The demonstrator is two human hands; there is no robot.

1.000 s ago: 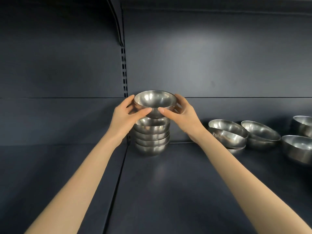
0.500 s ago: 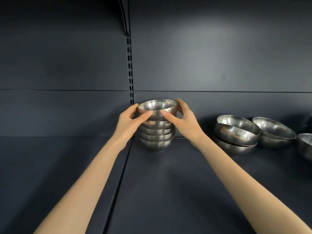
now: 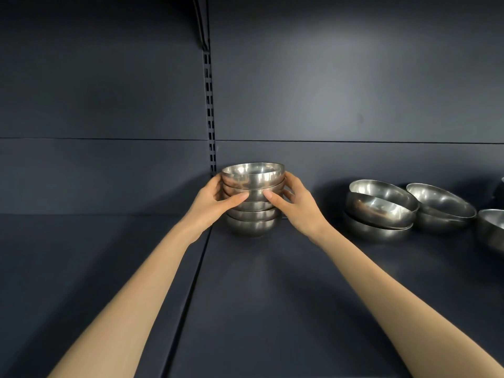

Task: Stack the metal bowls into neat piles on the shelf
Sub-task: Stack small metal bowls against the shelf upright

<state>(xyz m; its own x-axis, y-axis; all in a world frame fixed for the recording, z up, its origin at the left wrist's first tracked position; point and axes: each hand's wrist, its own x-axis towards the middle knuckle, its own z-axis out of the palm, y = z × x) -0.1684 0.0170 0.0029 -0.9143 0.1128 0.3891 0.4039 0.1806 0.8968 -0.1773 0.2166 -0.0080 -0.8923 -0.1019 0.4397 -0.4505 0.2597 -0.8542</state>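
A pile of several nested metal bowls (image 3: 253, 225) stands at the back of the dark shelf (image 3: 272, 296), beside the slotted upright. The top bowl (image 3: 252, 177) now sits down in the pile, level with the rest. My left hand (image 3: 215, 201) grips the pile's upper bowls from the left, thumb across the front. My right hand (image 3: 296, 205) grips them from the right in the same way. The two thumbs nearly meet at the front of the pile.
To the right lie loose, tilted metal bowls: one pair (image 3: 379, 208) leaning on each other, another bowl (image 3: 441, 207) behind, and one (image 3: 491, 227) cut off by the right edge. A slotted upright (image 3: 209, 115) and a seam (image 3: 191, 296) divide the shelf.
Both hands have lowered the top bowl from above the pile down into it. Their thumbs have slid lower on the pile. The camera has moved closer and a little left.
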